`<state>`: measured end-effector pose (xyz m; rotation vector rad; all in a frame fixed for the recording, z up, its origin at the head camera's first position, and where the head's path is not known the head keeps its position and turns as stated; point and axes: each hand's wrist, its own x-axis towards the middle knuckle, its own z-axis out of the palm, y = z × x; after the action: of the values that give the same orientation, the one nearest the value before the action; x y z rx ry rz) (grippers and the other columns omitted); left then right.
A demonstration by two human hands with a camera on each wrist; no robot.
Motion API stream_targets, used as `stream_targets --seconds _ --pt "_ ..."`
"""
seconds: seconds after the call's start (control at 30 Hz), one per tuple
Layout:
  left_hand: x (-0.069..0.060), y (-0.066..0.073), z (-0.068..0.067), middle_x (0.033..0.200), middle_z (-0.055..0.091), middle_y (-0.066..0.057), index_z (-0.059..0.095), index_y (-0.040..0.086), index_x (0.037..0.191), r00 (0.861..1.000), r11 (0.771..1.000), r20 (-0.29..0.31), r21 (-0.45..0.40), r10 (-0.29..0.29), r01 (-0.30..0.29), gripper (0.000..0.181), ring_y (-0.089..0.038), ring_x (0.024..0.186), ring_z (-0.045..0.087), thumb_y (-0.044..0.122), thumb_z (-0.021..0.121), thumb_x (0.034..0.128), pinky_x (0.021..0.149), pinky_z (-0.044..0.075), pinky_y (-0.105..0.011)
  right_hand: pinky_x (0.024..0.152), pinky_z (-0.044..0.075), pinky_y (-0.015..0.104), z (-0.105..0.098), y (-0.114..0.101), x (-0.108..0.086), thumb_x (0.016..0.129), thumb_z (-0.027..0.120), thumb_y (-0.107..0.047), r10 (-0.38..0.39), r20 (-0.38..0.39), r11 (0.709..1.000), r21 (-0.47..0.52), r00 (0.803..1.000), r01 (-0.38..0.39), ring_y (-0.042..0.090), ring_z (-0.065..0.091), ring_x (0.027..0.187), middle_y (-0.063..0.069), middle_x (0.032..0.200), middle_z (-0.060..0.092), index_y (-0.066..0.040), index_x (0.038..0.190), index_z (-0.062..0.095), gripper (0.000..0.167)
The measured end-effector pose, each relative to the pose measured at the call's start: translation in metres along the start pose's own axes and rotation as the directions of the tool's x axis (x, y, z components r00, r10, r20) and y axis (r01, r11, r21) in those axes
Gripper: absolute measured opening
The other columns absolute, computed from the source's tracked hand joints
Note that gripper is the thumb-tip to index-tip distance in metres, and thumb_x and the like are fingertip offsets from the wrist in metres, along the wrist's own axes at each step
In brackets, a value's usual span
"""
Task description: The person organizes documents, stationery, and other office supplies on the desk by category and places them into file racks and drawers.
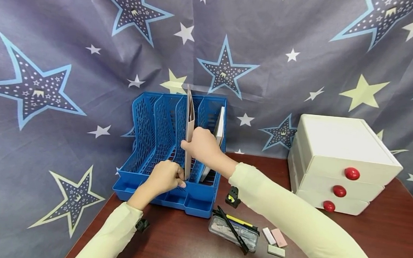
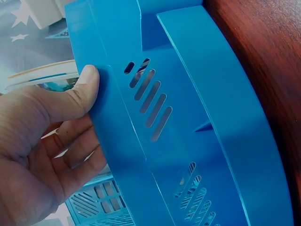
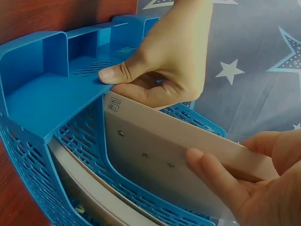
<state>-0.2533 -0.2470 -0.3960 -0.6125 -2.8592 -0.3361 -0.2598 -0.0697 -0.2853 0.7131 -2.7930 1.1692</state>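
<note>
A blue file rack [image 1: 174, 190] with several upright slots stands against the curtain. In one slot stands a thin pale book or folder [image 1: 188, 159], upright. My right hand [image 1: 207, 146] pinches its front edge partway up, thumb on one side and fingers on the other, as the right wrist view [image 3: 254, 179] of the book also shows. Low down, my left hand [image 1: 166, 178] is at the rack's front lip beside the book's bottom corner; in the left wrist view its thumb [image 2: 87, 87] rests on the blue edge with the fingers bent below. Another white book [image 1: 220, 126] leans in the rightmost slot.
A white drawer unit [image 1: 346, 167] with red knobs stands at the right. In front of the rack lie a clear case [image 1: 221, 228], a black pen [image 1: 233, 231], a yellow pen [image 1: 240, 221] and several erasers [image 1: 276, 250]. A starry curtain [image 1: 266, 77] hangs behind.
</note>
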Motion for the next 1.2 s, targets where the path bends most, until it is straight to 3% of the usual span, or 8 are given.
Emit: stream_targets --seconds 0.23,0.43,0.73,1.0,1.2 --pt "-0.002 -0.001 0.002 0.063 0.069 0.009 0.074 0.020 0.066 1.000 1.000 0.005 -0.010 -0.004 0.004 0.019 -0.005 0.056 0.055 0.024 0.089 0.0756 0.056 0.050 -0.028 0.041 0.030 0.022 0.012 0.002 0.000 0.103 0.056 -0.020 -0.035 0.014 0.997 -0.075 0.999 0.036 0.011 0.034 0.036 -0.003 0.042 0.035 -0.015 0.049 0.039 0.057" --pt "-0.003 -0.001 0.003 0.060 0.067 0.010 0.074 0.021 0.065 1.000 1.000 0.001 -0.016 -0.007 0.007 0.019 -0.006 0.055 0.052 0.024 0.090 0.0751 0.055 0.047 -0.028 0.042 0.034 0.022 0.016 0.000 -0.002 0.103 0.056 -0.018 -0.052 0.008 0.996 -0.078 0.999 0.053 0.012 0.040 0.037 -0.002 0.041 0.040 -0.015 0.048 0.041 0.057" --pt "-0.002 -0.001 0.002 0.063 0.068 0.011 0.072 0.022 0.063 1.000 1.000 0.003 -0.011 -0.014 0.014 0.021 -0.006 0.058 0.056 0.024 0.090 0.0753 0.058 0.051 -0.029 0.041 0.028 0.022 0.015 0.003 -0.005 0.101 0.055 -0.015 -0.024 -0.030 0.997 -0.072 0.999 0.021 0.011 0.028 0.037 -0.003 0.044 0.030 -0.015 0.051 0.035 0.054" --pt "0.000 0.000 0.000 0.066 0.070 0.010 0.072 0.022 0.063 1.000 1.000 -0.006 0.012 -0.004 0.004 0.021 -0.008 0.061 0.060 0.024 0.089 0.0757 0.060 0.053 -0.031 0.041 0.029 0.022 0.012 0.005 -0.008 0.100 0.055 -0.014 -0.020 -0.041 0.993 -0.120 0.999 0.015 0.011 0.034 0.038 -0.003 0.044 0.034 -0.016 0.051 0.037 0.052" --pt "0.000 0.000 0.000 0.065 0.070 0.010 0.073 0.022 0.063 1.000 1.000 -0.008 0.017 -0.007 0.007 0.021 -0.007 0.060 0.058 0.025 0.089 0.0758 0.060 0.053 -0.031 0.041 0.028 0.022 0.010 0.005 -0.008 0.101 0.056 -0.019 -0.011 -0.025 0.995 -0.096 1.000 0.009 0.012 0.030 0.039 -0.003 0.046 0.031 -0.016 0.052 0.037 0.053"
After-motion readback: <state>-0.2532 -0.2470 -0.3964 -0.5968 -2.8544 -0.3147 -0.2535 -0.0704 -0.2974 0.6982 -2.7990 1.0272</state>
